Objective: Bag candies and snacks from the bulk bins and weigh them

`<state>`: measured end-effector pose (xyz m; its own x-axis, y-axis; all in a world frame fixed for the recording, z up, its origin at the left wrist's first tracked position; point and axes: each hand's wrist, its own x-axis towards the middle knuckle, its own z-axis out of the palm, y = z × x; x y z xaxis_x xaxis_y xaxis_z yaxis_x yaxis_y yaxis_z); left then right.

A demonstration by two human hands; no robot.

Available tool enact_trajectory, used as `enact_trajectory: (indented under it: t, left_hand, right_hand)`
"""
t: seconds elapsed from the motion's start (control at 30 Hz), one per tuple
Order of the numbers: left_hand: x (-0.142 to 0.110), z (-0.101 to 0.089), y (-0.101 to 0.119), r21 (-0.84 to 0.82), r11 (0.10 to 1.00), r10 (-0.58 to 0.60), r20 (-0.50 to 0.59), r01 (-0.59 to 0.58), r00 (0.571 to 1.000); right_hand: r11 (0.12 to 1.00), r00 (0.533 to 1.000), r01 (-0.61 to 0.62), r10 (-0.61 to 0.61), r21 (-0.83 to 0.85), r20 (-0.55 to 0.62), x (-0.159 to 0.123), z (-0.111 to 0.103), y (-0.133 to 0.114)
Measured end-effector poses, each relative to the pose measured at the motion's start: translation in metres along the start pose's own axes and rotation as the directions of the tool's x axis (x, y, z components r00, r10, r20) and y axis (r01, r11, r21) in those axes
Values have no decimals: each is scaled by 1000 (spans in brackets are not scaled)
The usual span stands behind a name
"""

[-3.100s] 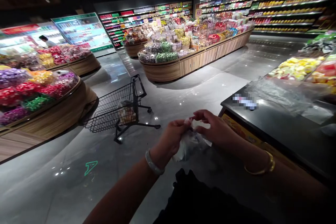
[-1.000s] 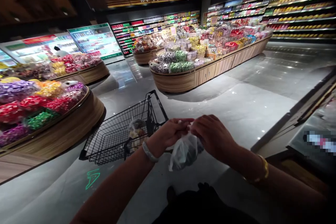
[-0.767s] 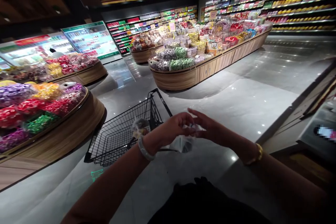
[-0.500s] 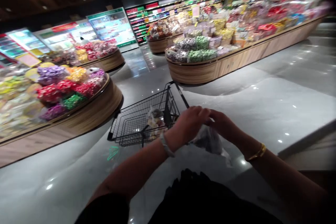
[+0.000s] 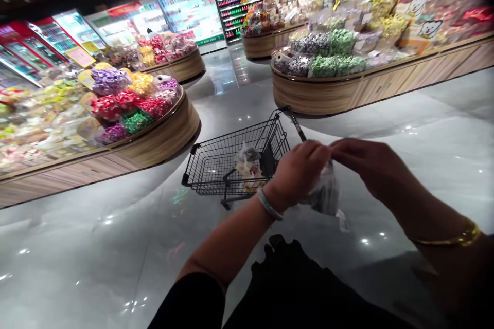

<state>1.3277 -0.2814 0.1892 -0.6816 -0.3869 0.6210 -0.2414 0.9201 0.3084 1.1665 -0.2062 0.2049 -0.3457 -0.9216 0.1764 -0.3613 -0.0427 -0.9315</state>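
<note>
- Glossy grey floor [image 5: 96,247], dotted with reflected ceiling lights, runs between low display islands of a shop.
- On the left, a rounded wood-grain island [image 5: 165,139] carries heaped wrapped goods: a shiny purple heap [image 5: 110,79] and a green heap [image 5: 137,121] lie near its curved right end.
- Beyond the cart, a larger wood-panelled island [image 5: 316,95] bears black-and-white and green packets [image 5: 326,64] near its rounded left end.
- At the back stand a lit, green-framed cooler [image 5: 193,10] and shelves of coloured bottles [image 5: 231,0].
- Between the two islands is a black wire shopping cart [image 5: 210,167], its handle [image 5: 298,126] towards the right; a clear bag of goods [image 5: 249,162] sits near the basket's handle end.
- Just beside that handle, a thin translucent plastic bag [image 5: 327,193] with dark contents hangs in the air below both hands.
- Left hand [image 5: 303,167], with a pale grey bangle [image 5: 269,204] at its wrist, has its fingers curled closed around the bag's gathered top; the fingertips are hidden.
- Right hand [image 5: 370,162], gold bangle [image 5: 459,236] behind it, pinches thumb and fingers together at the same gathered top, touching the left.
</note>
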Motion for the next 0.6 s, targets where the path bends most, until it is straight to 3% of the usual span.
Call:
enact_trajectory:
  t: [0.1,0.17,0.27,0.33,0.37,0.43,0.5,0.6]
  left_hand:
    - [27,-41,-15,142,982,143,-116,-126,983]
    - [41,-68,-24,172,965,237,-230,-200,944]
    - [43,-91,-37,119,985,167,-424,-128,890]
    - [33,-93,-48,-17,999,-39,-452,35,891]
    - [27,-90,-54,-107,988,-148,-429,113,891]
    - [16,-84,-67,-233,957,-247,-337,174,909]
    - [13,-79,-80,-256,948,-243,-204,188,948]
    - [17,-78,-96,-193,958,-213,18,212,977]
  right_hand:
    - [970,980,132,-158,-202,-120,16,7,-48]
    - [970,958,208,-228,-126,-175,28,11,-68]
    - [964,930,223,-165,148,-327,44,20,-61]
    - [941,950,63,47,333,-310,55,30,-39]
    - [889,958,-11,141,458,-250,61,35,-29]
    - [779,972,-102,211,619,-105,75,48,-14]
    - [720,988,-132,155,681,28,90,61,-13]
    - [718,980,-171,52,675,193,110,78,-30]
